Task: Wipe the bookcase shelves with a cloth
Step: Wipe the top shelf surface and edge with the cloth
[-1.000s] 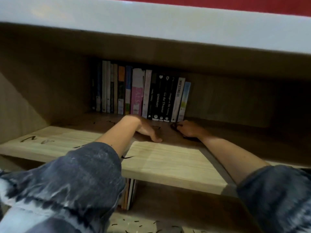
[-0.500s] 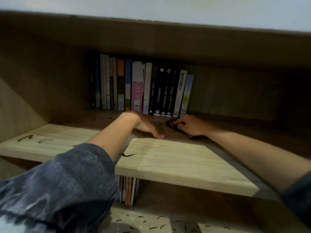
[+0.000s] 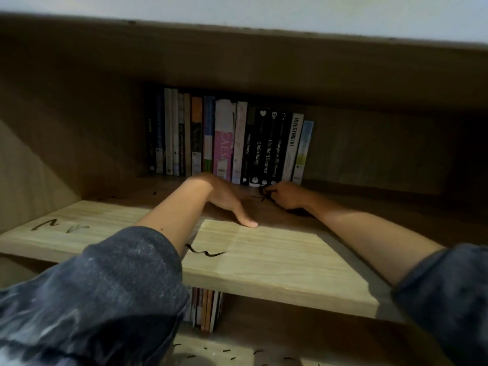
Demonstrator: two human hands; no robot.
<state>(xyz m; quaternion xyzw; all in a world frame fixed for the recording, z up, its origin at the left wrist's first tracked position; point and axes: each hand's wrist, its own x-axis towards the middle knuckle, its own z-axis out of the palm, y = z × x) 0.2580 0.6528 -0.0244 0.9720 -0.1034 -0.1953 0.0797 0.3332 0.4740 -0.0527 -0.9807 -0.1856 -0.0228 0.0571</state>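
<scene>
Head view, left hand [image 3: 227, 202] resting flat on the wooden shelf [image 3: 266, 262], fingers straight and relaxed, right hand [image 3: 288, 196] deeper in shadow, fingers curled round a small dark cloth [image 3: 264, 192], just before the row of upright books [image 3: 237, 141], dark scribbles [image 3: 206, 252] near the front edge.

The one head-worn camera sits close to the wooden bookcase, looking forward and slightly down onto the light shelf [image 3: 264, 262], whose front edge crosses the frame tilted, lower at the right. Both forearms reach away from the lens, with the left hand [image 3: 224, 204] and right hand [image 3: 287, 196] at mid-frame. The row of books [image 3: 229, 143] stands far at the back, and the lower books [image 3: 206, 310] show near the bottom edge.
</scene>
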